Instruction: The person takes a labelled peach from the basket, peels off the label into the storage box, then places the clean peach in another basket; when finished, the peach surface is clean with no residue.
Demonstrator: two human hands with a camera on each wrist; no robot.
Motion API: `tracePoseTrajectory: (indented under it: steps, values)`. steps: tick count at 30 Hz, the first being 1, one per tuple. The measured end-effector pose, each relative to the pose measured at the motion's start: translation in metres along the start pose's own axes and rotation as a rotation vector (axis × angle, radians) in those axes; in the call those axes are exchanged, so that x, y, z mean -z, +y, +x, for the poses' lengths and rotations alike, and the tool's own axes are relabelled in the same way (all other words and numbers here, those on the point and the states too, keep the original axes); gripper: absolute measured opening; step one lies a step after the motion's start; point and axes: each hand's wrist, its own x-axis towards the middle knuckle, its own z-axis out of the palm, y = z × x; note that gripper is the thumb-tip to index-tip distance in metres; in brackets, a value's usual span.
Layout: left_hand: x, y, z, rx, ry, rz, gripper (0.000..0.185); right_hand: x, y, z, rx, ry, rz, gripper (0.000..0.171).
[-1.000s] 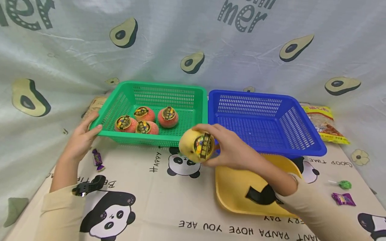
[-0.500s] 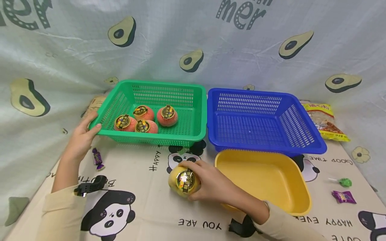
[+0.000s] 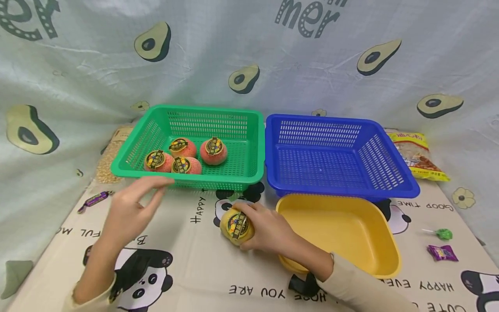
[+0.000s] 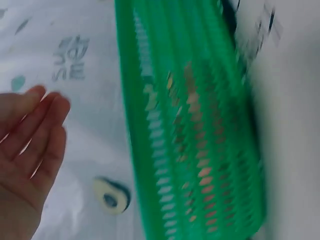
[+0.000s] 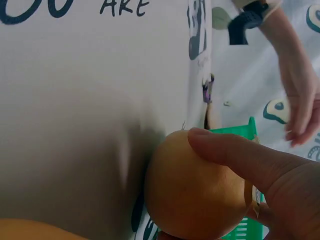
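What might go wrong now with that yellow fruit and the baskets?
The right hand holds the yellow fruit by its side. The fruit looks round, so if the grip slipped, it might roll across the table.

The left hand is near the green basket. A bump could tip or slide it, and the red fruits inside might roll about.
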Motion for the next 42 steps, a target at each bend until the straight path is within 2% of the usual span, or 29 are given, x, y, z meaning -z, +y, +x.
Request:
tracePoseTrajectory:
  steps: [2, 6, 8, 10, 12, 14, 18, 21, 24, 27, 29, 32, 36, 39, 42]
  values:
    - [-0.010, 0.007, -0.005, -0.001, -0.180, -0.071, 0.018, 0.000, 0.000, 0.000, -0.010, -0.015, -0.012, 0.085]
    - [-0.036, 0.013, -0.013, 0.149, -0.541, -0.246, 0.038, 0.000, -0.001, 0.000, -0.029, -0.047, -0.036, 0.087]
    - [-0.050, 0.015, -0.015, 0.212, -0.677, -0.316, 0.054, 0.000, -0.001, 0.000, -0.025, -0.052, -0.056, 0.087]
    - [-0.063, 0.017, -0.016, 0.247, -0.755, -0.368, 0.067, -0.001, -0.001, 0.000, -0.018, -0.053, -0.067, 0.088]
    - [-0.073, 0.017, -0.017, 0.251, -0.777, -0.392, 0.072, -0.001, -0.001, 0.000, -0.006, -0.055, -0.066, 0.089]
    - [-0.079, 0.018, -0.018, 0.250, -0.769, -0.409, 0.069, 0.000, -0.002, 0.000, -0.002, -0.067, -0.036, 0.092]
    - [-0.084, 0.017, -0.019, 0.240, -0.740, -0.433, 0.057, 0.005, -0.001, -0.001, -0.025, -0.067, 0.100, 0.088]
    - [-0.085, 0.018, -0.019, 0.231, -0.729, -0.438, 0.054, 0.010, 0.000, -0.001, -0.032, -0.004, 0.177, 0.067]
    - [-0.086, 0.019, -0.017, 0.214, -0.725, -0.436, 0.053, 0.012, 0.001, -0.001, -0.003, 0.089, 0.183, 0.037]
    - [-0.086, 0.019, -0.015, 0.202, -0.725, -0.440, 0.053, 0.011, 0.002, 0.000, 0.020, 0.150, 0.185, 0.015]
    - [-0.086, 0.019, -0.015, 0.203, -0.728, -0.443, 0.053, 0.012, 0.003, 0.000, 0.034, 0.159, 0.233, 0.007]
    - [-0.086, 0.019, -0.014, 0.209, -0.735, -0.440, 0.054, 0.019, 0.007, -0.005, 0.034, 0.141, 0.359, 0.003]
    - [-0.087, 0.018, -0.014, 0.220, -0.740, -0.435, 0.054, 0.037, 0.023, -0.025, -0.047, 0.157, 0.508, 0.006]
    - [-0.087, 0.019, -0.014, 0.220, -0.738, -0.430, 0.054, 0.049, 0.046, -0.047, -0.149, 0.198, 0.554, 0.010]
    - [-0.087, 0.019, -0.014, 0.221, -0.738, -0.424, 0.055, 0.053, 0.070, -0.069, -0.249, 0.180, 0.580, 0.013]
